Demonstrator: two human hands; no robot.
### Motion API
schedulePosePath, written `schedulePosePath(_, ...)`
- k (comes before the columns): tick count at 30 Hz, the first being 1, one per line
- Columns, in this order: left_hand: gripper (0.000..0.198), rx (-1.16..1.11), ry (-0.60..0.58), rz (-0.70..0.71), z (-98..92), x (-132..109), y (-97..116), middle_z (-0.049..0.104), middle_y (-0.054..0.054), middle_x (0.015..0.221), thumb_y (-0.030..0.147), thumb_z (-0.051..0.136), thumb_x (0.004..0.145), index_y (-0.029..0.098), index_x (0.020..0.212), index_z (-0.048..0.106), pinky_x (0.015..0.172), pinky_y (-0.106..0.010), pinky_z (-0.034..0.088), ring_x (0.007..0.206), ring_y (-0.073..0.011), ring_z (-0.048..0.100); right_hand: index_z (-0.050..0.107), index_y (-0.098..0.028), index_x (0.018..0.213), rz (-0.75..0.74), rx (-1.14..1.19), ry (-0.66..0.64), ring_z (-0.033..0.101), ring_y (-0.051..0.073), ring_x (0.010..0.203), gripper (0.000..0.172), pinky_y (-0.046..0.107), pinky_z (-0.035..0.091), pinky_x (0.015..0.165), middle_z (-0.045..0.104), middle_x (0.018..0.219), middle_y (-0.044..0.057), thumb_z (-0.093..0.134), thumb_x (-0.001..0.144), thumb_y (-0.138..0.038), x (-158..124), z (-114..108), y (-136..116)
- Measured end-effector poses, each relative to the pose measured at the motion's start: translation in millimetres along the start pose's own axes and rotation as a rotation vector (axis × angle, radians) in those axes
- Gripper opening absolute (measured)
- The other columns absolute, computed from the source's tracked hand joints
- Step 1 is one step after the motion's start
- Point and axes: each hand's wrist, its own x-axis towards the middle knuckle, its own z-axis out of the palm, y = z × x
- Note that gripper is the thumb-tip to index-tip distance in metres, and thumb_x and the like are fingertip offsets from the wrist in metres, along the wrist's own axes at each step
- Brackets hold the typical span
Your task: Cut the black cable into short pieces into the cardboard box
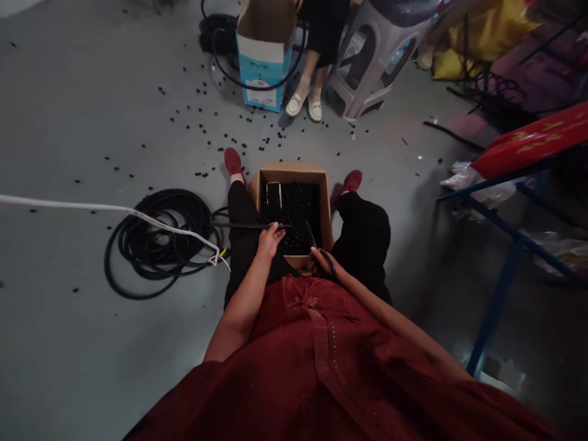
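Note:
My left hand (269, 241) is closed on a black rubber hose (243, 226), whose end reaches over a cardboard box (327, 214) between my feet. Small black pieces (301, 202) fill the bottom of that box. A pair of scissors (311, 235) is in my right hand (321, 263), near the box's front right corner, its blade pointing up and a dark handle loop around the fingers. Blade and hose are apart. Inside the box, at its back left, is a dark rectangular object with a pale edge (274, 195).
Left of my leg lies a coiled black hose (160, 233), with a white cable (151, 219) crossing over it. Black bits dot the floor. Ahead are a blue and white box (261, 73), another person's white shoes (296, 105) and a plastic stool (353, 98). A blue metal frame (498, 294) stands right.

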Motion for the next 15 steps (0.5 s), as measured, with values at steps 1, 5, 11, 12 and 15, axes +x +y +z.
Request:
schedulePosePath(1, 0.008, 0.006, 0.001, -0.001, -0.3, 0, -1, 0.070, -0.003, 0.078, 0.015, 0.068, 0.082, 0.014, 0.086, 0.061, 0.083, -0.033, 0.053, 0.067, -0.0120, 0.067, 0.054, -0.019, 0.092, -0.005, 0.017, -0.006, 0.056, 0.011, 0.041, 0.036, 0.020, 0.045, 0.039, 0.063, 0.058, -0.001, 0.047, 0.094, -0.055, 2, 0, 1)
schedulePosePath(5, 0.006, 0.013, 0.032, -0.017, -3.6, 0, -3, 0.070, -0.002, 0.075, 0.014, 0.066, 0.083, 0.014, 0.085, 0.061, 0.082, -0.032, 0.054, 0.066, -0.0121, 0.068, 0.052, -0.020, 0.096, -0.014, 0.103, -0.038, 0.056, 0.011, 0.042, 0.035, 0.021, 0.046, 0.040, 0.063, 0.060, -0.002, 0.048, 0.093, -0.054, 11, 2, 7)
schedulePosePath(11, 0.008, -0.036, 0.009, -0.022, -6.7, -4, -3, 0.072, -0.003, 0.077, 0.006, 0.064, 0.081, 0.013, 0.081, 0.061, 0.090, -0.033, 0.052, 0.075, -0.0136, 0.070, 0.052, -0.021, 0.102, -0.058, 0.182, -0.167, 0.059, 0.012, 0.051, 0.036, 0.020, 0.047, 0.043, 0.064, 0.069, -0.001, 0.051, 0.091, -0.055, 15, 10, 10)
schedulePosePath(12, 0.008, -0.040, 0.003, -0.023, -6.3, -5, -2, 0.072, -0.003, 0.078, 0.006, 0.064, 0.081, 0.013, 0.081, 0.061, 0.092, -0.033, 0.052, 0.076, -0.0138, 0.071, 0.052, -0.021, 0.102, -0.059, 0.187, -0.180, 0.060, 0.012, 0.053, 0.035, 0.020, 0.048, 0.044, 0.064, 0.070, -0.001, 0.052, 0.091, -0.054, 14, 12, 9)
schedulePosePath(15, 0.009, -0.049, 0.002, -0.033, -4.9, -6, -1, 0.072, -0.004, 0.079, 0.005, 0.064, 0.081, 0.013, 0.080, 0.061, 0.096, -0.034, 0.051, 0.079, -0.0137, 0.071, 0.052, -0.021, 0.098, -0.043, 0.166, -0.185, 0.061, 0.011, 0.057, 0.030, 0.020, 0.049, 0.048, 0.062, 0.073, -0.001, 0.051, 0.092, -0.050, 11, 17, 6)
